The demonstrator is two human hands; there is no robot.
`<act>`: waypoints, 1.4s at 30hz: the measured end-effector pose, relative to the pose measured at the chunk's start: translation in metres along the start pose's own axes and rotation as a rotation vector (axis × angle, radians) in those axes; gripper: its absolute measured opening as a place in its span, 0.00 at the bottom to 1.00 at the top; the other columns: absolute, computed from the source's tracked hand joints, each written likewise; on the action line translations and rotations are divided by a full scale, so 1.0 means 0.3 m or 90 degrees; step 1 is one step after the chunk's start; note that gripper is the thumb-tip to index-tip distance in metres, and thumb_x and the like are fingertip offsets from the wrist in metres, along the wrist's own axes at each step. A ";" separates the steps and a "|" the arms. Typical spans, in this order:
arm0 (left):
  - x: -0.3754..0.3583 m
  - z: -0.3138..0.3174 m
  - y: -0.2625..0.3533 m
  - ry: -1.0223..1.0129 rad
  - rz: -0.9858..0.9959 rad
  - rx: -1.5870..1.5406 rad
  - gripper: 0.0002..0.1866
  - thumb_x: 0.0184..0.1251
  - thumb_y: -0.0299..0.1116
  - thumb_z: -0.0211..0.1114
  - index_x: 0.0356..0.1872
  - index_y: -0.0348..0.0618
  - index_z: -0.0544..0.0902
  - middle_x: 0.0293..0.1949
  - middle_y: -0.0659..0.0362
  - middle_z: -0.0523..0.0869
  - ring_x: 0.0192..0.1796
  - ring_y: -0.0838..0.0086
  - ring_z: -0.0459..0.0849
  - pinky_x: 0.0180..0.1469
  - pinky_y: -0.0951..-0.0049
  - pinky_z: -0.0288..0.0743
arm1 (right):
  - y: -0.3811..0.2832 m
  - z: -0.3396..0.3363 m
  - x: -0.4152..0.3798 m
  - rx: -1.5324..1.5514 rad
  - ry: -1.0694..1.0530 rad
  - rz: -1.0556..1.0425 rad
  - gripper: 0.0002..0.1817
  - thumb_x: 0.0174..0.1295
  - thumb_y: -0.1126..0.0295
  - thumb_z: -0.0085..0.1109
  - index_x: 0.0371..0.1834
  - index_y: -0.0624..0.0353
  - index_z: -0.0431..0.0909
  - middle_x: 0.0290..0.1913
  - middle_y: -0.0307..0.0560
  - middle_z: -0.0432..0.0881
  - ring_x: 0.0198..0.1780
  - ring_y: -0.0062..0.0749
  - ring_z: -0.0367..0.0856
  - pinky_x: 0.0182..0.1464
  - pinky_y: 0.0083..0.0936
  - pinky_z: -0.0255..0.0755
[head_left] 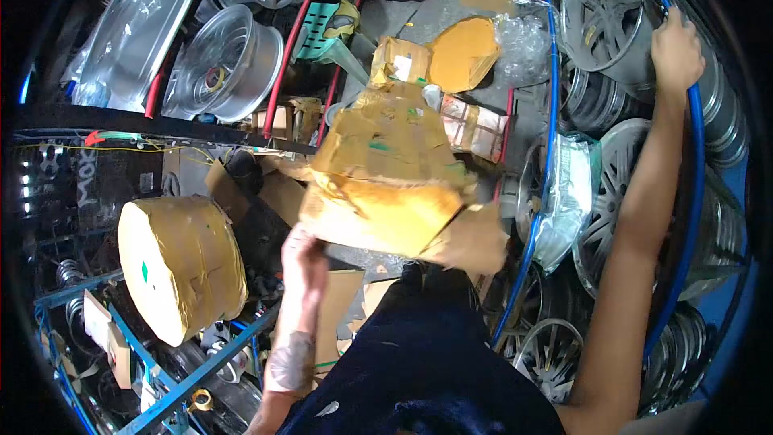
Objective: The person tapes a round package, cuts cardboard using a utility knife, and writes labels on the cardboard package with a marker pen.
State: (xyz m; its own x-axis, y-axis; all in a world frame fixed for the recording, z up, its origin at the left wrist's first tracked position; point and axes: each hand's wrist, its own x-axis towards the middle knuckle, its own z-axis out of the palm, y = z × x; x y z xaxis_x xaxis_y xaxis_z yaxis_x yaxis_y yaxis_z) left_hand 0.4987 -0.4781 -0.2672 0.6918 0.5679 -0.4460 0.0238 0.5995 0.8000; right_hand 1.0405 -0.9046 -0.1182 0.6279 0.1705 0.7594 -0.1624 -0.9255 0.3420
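Observation:
My left hand [304, 259] grips the near left edge of a large piece of brown cardboard [386, 205], creased and patched with tape. It is held in front of my legs, and its near right corner flap hangs out to the right. The fingers under the cardboard are partly hidden. Up at the right, my right hand [678, 52] is closed round a blue rack rail [694, 133]. Beside that hand is a silver alloy wheel [602, 12] on the rack.
A round, paper-wrapped bundle [181, 270] sits at the left above a blue metal frame [201, 379]. Silver wheel rims [225, 64] fill the red-posted rack. Taped boxes [475, 125] and a round cardboard piece [465, 55] lie on the floor ahead. Plastic wrap [568, 201] hangs by the right rack.

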 end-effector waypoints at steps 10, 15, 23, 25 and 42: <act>-0.155 -0.726 0.466 0.048 -0.054 0.597 0.05 0.68 0.30 0.64 0.30 0.43 0.80 0.32 0.68 0.83 0.37 0.82 0.78 0.45 0.77 0.71 | 0.004 0.005 0.005 -0.037 -0.058 -0.002 0.20 0.69 0.58 0.53 0.64 0.37 0.77 0.55 0.50 0.86 0.54 0.55 0.88 0.52 0.57 0.81; -0.481 -0.866 0.367 0.130 -0.140 0.588 0.05 0.68 0.22 0.65 0.32 0.43 0.81 0.32 0.68 0.83 0.36 0.82 0.77 0.44 0.78 0.71 | 0.022 0.056 0.013 -0.064 -0.026 -0.008 0.19 0.72 0.54 0.51 0.63 0.36 0.78 0.52 0.52 0.87 0.51 0.55 0.88 0.50 0.57 0.81; -0.526 -0.738 0.519 0.207 -0.182 0.543 0.03 0.68 0.25 0.69 0.36 0.41 0.83 0.34 0.66 0.87 0.38 0.82 0.81 0.47 0.77 0.74 | -0.358 -0.163 -0.327 0.485 -0.132 0.084 0.15 0.74 0.58 0.55 0.44 0.58 0.82 0.43 0.55 0.85 0.43 0.52 0.84 0.43 0.47 0.75; -0.579 -0.710 0.581 0.191 -0.189 0.646 0.04 0.66 0.25 0.70 0.37 0.40 0.83 0.34 0.65 0.85 0.40 0.79 0.80 0.49 0.74 0.73 | -0.655 -0.259 -0.675 0.833 -0.252 0.014 0.12 0.73 0.62 0.59 0.39 0.60 0.82 0.32 0.52 0.83 0.34 0.47 0.81 0.39 0.41 0.72; -1.511 -0.307 1.138 0.620 -0.296 0.836 0.13 0.50 0.27 0.72 0.36 0.35 0.79 0.38 0.56 0.76 0.41 0.66 0.75 0.45 0.66 0.70 | -1.325 -0.804 -2.616 0.639 -1.683 0.949 0.12 0.71 0.55 0.61 0.46 0.50 0.81 0.46 0.45 0.83 0.49 0.43 0.79 0.50 0.52 0.76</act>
State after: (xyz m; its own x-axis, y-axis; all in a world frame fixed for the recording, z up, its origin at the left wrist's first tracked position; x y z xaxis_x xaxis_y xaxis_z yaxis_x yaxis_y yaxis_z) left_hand 0.1267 -0.4788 0.1711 -0.1989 0.9015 -0.3843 0.9645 0.2496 0.0865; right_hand 0.4285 -0.5890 -0.7167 -0.2270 0.2838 -0.9316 -0.9693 -0.1591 0.1877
